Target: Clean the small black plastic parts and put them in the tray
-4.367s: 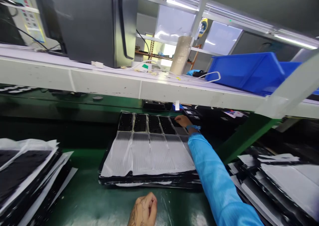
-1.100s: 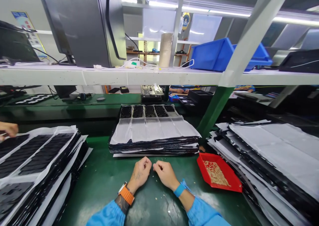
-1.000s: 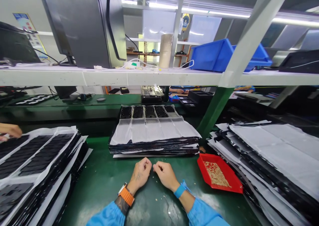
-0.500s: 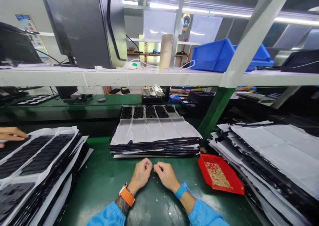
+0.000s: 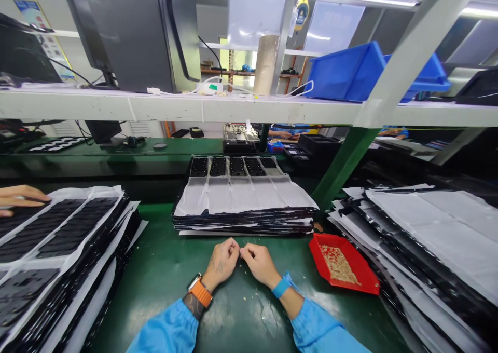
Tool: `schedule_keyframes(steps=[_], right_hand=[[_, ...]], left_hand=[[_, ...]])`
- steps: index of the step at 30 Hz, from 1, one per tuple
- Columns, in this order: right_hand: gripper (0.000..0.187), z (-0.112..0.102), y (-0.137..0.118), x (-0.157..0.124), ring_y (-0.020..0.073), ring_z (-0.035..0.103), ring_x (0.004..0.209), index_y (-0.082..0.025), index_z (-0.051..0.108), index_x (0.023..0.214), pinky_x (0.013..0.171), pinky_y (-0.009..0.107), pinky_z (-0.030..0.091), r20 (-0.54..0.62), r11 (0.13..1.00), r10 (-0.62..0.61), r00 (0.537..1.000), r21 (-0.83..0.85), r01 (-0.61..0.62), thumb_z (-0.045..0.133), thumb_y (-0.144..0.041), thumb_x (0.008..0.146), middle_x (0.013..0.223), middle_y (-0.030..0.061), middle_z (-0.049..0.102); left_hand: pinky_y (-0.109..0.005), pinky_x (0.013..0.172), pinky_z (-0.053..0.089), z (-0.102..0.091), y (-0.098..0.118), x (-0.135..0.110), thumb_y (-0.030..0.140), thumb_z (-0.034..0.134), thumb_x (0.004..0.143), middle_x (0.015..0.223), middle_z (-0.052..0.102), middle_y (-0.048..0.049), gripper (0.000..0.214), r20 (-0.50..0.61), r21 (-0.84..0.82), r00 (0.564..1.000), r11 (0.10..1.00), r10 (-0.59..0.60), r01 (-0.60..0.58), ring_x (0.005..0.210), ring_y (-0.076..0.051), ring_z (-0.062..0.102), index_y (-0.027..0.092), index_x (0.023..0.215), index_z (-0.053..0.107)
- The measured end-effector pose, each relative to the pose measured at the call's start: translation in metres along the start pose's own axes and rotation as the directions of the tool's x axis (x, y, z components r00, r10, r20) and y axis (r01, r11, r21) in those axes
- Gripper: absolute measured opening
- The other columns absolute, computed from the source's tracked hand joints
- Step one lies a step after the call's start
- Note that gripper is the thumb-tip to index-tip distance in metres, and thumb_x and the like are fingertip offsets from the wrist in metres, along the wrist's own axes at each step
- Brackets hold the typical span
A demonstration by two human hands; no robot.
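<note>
My left hand (image 5: 222,259) and my right hand (image 5: 260,263) rest side by side on the green bench (image 5: 163,270), fingertips touching. Both are curled in a pinch on something too small to make out. Just beyond them lies a stack of black trays (image 5: 243,202) covered with white sheets, its far row of dark parts uncovered. A red tray (image 5: 342,265) of small tan pieces sits to the right of my right hand. I wear an orange watch on the left wrist and a blue band on the right.
Tall stacks of black trays with white sheets stand at the left (image 5: 58,249) and right (image 5: 428,239). Another person's hand (image 5: 19,197) rests on the left stack. A white shelf (image 5: 233,109) overhead carries a monitor (image 5: 128,31) and blue bins (image 5: 350,72).
My right hand came back from the far row of the middle stack to meet the left at the bench front. Over the last second the fingertips closed together; the other person's hand slid right.
</note>
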State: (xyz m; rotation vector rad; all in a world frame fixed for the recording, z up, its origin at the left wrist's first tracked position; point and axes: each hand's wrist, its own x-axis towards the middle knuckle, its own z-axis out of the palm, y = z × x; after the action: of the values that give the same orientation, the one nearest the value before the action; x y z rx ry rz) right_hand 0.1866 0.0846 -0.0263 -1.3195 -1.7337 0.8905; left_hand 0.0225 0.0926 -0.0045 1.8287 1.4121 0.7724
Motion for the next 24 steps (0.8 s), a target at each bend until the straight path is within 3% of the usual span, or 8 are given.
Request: schedule_keyframes(steps=[24], right_hand=[[0.048, 0.0004, 0.0027, 0.0001, 0.0111, 0.04, 0.057, -0.017, 0.048, 0.06, 0.058, 0.025, 0.028, 0.027, 0.999, -0.003, 1.0, -0.053, 0.005, 0.046, -0.052, 0.093, 0.057, -0.0007, 0.046]], left_hand=[[-0.027, 0.062, 0.027, 0.0007, 0.0003, -0.002, 0.03, 0.043, 0.09, 0.061, 0.05, 0.0016, 0.02, 0.01, 0.016, 0.998, 0.998, 0.055, -0.055, 0.058, -0.013, 0.044, 0.018, 0.076, 0.052]])
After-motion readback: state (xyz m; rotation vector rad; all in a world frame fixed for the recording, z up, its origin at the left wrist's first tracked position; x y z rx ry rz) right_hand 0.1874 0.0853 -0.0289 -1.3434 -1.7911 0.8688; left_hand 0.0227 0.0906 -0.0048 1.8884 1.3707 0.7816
